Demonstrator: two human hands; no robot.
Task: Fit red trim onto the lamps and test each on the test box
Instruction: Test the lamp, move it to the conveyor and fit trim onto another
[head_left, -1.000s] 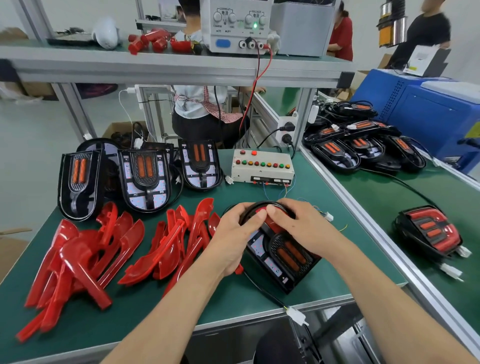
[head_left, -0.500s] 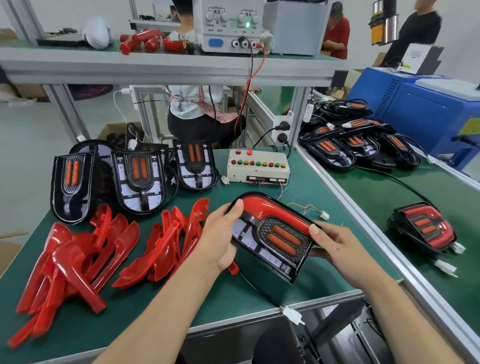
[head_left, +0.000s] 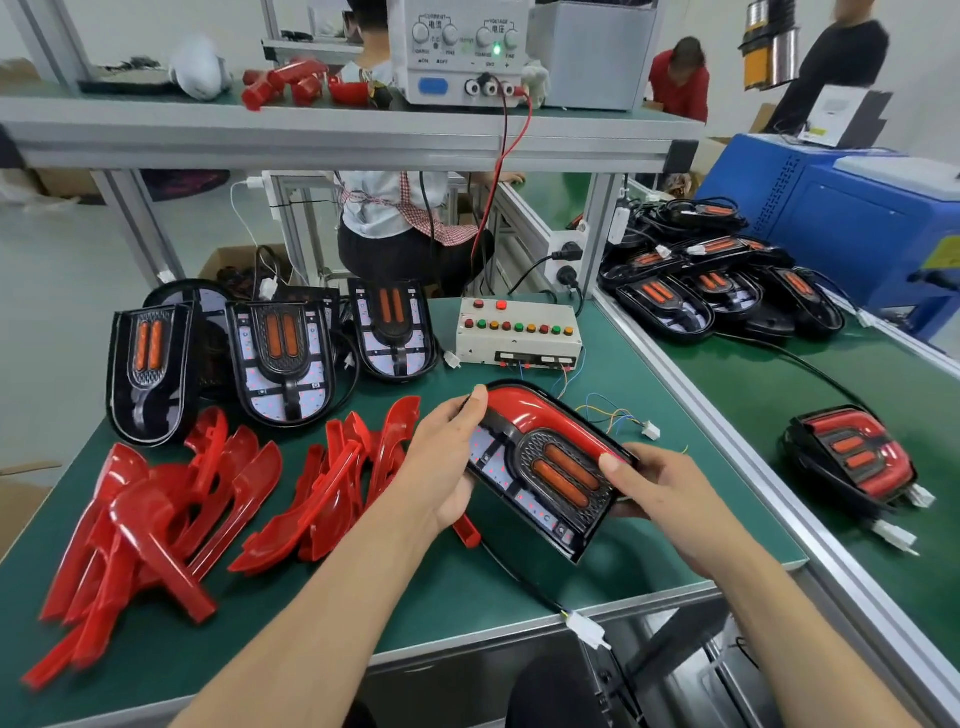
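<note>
I hold a black lamp (head_left: 545, 467) with a red trim (head_left: 540, 415) along its upper edge, tilted above the green table. My left hand (head_left: 447, 462) grips its left end, thumb on the trim. Its right end is gripped by my right hand (head_left: 660, 483), thumb on the face. The lamp's cable runs down to a white plug (head_left: 587, 631) hanging off the table's front edge. The white test box (head_left: 519, 338) with coloured buttons stands behind the lamp; its loose wires end in a white connector (head_left: 649, 430). Loose red trims (head_left: 171, 509) lie in heaps to the left.
Three untrimmed lamps (head_left: 280, 358) lean at the back left. A finished lamp (head_left: 852, 457) lies on the conveyor (head_left: 753, 395) to the right, with a pile of lamps (head_left: 717, 286) farther back. A power supply (head_left: 462, 47) sits on the shelf above. People work behind.
A second ago both hands pressed the trim onto the lamp on the table. They have since lifted the lamp, tilted its face toward me and shifted to its two ends.
</note>
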